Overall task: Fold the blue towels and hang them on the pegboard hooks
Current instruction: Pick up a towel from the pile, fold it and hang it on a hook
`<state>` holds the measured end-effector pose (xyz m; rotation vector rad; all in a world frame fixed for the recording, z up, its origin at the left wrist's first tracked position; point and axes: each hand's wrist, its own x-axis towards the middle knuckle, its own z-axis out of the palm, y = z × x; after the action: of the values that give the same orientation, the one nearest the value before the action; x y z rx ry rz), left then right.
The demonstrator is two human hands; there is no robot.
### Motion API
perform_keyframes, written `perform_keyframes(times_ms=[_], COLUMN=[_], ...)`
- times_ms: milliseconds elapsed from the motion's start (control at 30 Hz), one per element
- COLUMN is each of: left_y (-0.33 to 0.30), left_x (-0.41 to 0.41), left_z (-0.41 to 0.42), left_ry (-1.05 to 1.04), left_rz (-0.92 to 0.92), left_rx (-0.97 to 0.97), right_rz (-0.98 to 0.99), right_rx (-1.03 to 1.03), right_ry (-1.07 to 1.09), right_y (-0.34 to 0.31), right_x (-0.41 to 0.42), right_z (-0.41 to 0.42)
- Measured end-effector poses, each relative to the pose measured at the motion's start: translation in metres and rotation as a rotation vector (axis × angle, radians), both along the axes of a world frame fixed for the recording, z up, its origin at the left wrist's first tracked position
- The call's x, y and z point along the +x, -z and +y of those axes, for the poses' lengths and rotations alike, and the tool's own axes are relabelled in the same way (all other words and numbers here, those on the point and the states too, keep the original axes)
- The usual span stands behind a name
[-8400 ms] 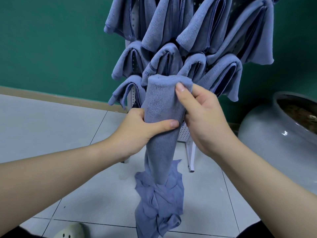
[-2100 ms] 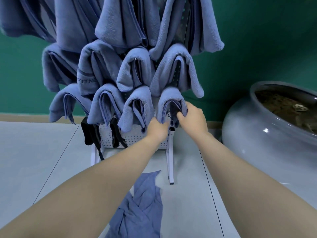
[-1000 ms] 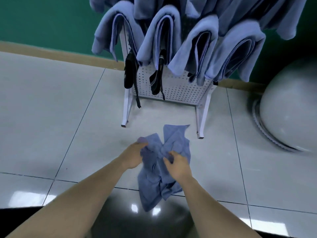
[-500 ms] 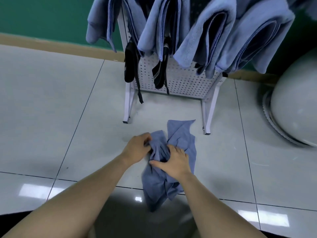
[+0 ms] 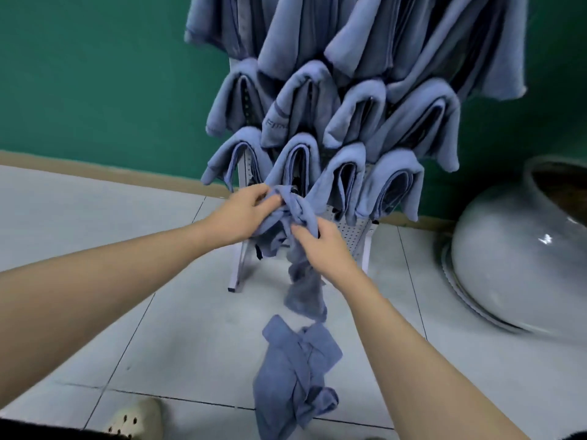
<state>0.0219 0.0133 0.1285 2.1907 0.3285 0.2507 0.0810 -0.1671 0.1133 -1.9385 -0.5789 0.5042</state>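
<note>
A crumpled blue towel [image 5: 300, 281] hangs in the air in front of the white pegboard stand [image 5: 354, 230]. My left hand [image 5: 244, 214] pinches its upper left part, and my right hand [image 5: 320, 246] grips it just to the right and lower. Its tail dangles down toward the floor. Another crumpled blue towel [image 5: 295, 376] lies on the tiles below. Several folded blue towels [image 5: 346, 173] hang in rows on the pegboard hooks, covering most of the board.
A large grey ceramic pot [image 5: 521, 265] stands on the floor at the right. A green wall [image 5: 95, 74] with a tan skirting runs behind the stand. A pale clog shoe [image 5: 136, 417] shows at the bottom left on the grey tiles.
Both hands have lifted one crumpled towel off the floor pile up to the stand's lower rows. The view has tilted up, and one towel stays on the tiles.
</note>
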Motion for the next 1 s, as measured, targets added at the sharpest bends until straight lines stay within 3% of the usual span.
perform_keyframes(times_ms=[200, 367, 567, 767, 900, 1000], left_y=[-0.068, -0.085, -0.119, -0.139, -0.137, -0.128], left_x=[-0.048, -0.077, -0.089, -0.096, -0.098, -0.098], left_z=[-0.010, -0.031, -0.052, -0.044, -0.040, -0.044], left_ry=[-0.066, 0.055, 0.154, 0.118, 0.040, 0.027], left_rz=[-0.069, 0.055, -0.118, -0.188, -0.242, -0.193], left_rx=[-0.086, -0.407, -0.604, -0.574, -0.533, -0.475], right_rz=[-0.125, 0.069, 0.156, 0.085, 0.111, 0.173], right_rx=[0.151, 0.359, 0.507, 0.447, 0.243, 0.220], right_ry=[0.002, 0.051, 0.024, -0.043, -0.124, -0.129], right_y=[-0.127, -0.187, -0.234, -0.238, -0.199, -0.172], right_x=[-0.016, -0.033, -0.054, -0.055, -0.060, -0.065], right_z=[-0.001, 0.006, 0.004, -0.008, -0.022, -0.032])
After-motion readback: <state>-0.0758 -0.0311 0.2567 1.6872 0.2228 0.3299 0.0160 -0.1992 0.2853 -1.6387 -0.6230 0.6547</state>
